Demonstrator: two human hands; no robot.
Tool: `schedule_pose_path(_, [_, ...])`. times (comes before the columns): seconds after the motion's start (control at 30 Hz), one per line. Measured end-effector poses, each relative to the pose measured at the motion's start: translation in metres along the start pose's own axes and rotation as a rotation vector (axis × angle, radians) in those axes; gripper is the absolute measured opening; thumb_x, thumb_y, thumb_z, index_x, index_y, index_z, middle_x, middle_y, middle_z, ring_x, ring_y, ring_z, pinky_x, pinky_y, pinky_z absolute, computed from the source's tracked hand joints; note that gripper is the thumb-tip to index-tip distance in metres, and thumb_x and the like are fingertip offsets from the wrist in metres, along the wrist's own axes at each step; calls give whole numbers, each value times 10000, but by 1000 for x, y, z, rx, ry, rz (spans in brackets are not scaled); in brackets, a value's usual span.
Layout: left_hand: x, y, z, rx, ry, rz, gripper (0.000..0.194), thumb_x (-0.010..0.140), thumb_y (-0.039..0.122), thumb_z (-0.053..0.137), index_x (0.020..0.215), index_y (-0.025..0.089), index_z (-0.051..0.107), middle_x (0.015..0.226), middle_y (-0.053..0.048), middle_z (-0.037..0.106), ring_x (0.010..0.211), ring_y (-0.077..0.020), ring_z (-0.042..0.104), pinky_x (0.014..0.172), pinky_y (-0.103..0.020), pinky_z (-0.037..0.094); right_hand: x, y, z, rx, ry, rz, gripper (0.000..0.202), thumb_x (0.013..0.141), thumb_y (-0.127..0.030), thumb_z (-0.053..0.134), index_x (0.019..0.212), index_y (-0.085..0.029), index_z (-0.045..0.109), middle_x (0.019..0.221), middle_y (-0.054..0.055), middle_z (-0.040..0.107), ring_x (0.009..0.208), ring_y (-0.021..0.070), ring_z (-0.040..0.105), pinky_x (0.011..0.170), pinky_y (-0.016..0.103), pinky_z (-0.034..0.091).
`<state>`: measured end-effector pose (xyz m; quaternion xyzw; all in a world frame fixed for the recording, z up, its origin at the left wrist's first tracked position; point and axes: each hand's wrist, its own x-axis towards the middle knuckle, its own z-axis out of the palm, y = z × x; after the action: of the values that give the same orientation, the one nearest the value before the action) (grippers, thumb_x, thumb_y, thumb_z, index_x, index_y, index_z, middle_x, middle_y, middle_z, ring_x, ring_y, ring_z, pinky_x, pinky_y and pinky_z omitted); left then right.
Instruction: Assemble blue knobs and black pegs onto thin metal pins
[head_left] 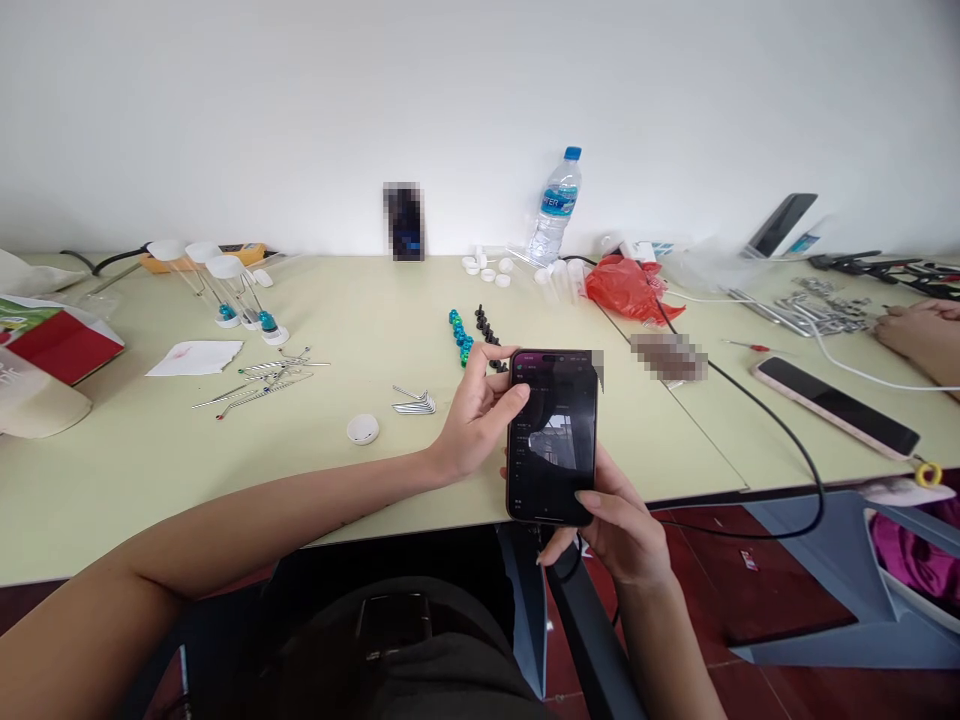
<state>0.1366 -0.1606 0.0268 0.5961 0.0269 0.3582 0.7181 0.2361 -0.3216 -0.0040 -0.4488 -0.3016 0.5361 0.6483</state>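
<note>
Phone (555, 470) at the desk's (337, 310) near edge; left grip (472, 425) pinching its upper left, right grip (630, 530) its lower right; probably light, stiff, slick, fragile; best held by long edges.

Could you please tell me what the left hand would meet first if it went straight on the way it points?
Most likely the held phone: the left hand overlaps its edge, though depth is unclear.

A water bottle (558, 203) is standing right of upper centre, a red bag (626, 288) is lying right of centre, and paper (196, 359) is resting at centre left.
</note>
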Motion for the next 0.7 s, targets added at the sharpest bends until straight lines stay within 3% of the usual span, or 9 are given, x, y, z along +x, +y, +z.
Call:
schedule_pose_path(0.23, [1, -2, -2, 19, -9, 19, 273, 884, 340, 546, 1075, 243, 377, 918, -7, 635, 752, -119, 582, 718, -273, 441, 1, 1, -2, -10, -9, 7, 844, 795, -275, 564, 1502, -361, 111, 1430, 115, 440, 686, 258, 710, 479, 474, 607])
schedule_pose_path(0.43, [0, -1, -3, 59, 9, 33, 250, 910, 387, 472, 1094, 231, 405, 897, -14, 618, 735, -127, 551, 724, -294, 428, 1, 0, 0, 27, -4, -14, 842, 790, -234, 551, 1501, -345, 113, 1434, 118, 427, 753, 281, 711, 469, 450, 610])
schedule_pose_path(0.7, [-4, -3, -2, 48, -13, 21, 399, 898, 516, 426, 1189, 245, 398, 802, -8, 605, 681, -148, 550, 684, -308, 423, 0, 1, -1, 18, 2, 0, 826, 802, -256, 545, 1500, -342, 112, 1414, 136, 454, 639, 264, 713, 455, 447, 596])
